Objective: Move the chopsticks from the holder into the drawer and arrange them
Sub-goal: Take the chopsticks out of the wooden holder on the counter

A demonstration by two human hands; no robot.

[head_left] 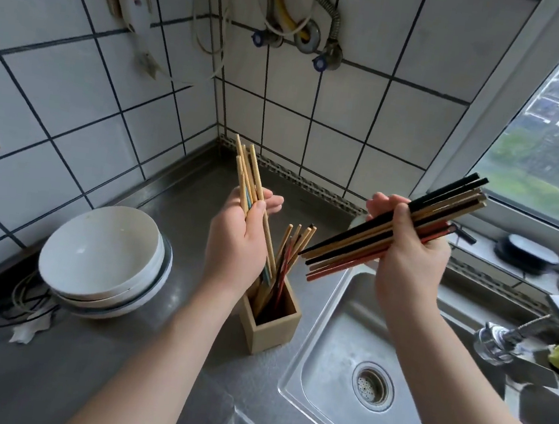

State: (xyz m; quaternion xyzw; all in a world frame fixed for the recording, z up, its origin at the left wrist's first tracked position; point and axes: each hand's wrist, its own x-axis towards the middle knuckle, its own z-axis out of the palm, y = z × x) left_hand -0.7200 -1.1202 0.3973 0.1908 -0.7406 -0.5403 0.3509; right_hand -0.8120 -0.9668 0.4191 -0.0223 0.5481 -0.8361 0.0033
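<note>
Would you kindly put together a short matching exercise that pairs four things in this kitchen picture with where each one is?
Things:
1. pale bamboo chopsticks
2. bundle of black, tan and red chopsticks
3. square wooden chopstick holder
4. stack of white ceramic bowls

Places:
A. on the steel counter, left of the holder
B. in the right hand
C. on the counter beside the steel sink
D. in the left hand

Pairs: 1-D, 2-B, 3-C, 4-A

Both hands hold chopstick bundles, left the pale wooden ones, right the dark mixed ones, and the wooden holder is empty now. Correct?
Not quite: the head view shows the holder is not empty; several chopsticks remain in it. The rest holds: left hand grips the pale wooden bundle, right hand the dark mixed bundle.
</note>
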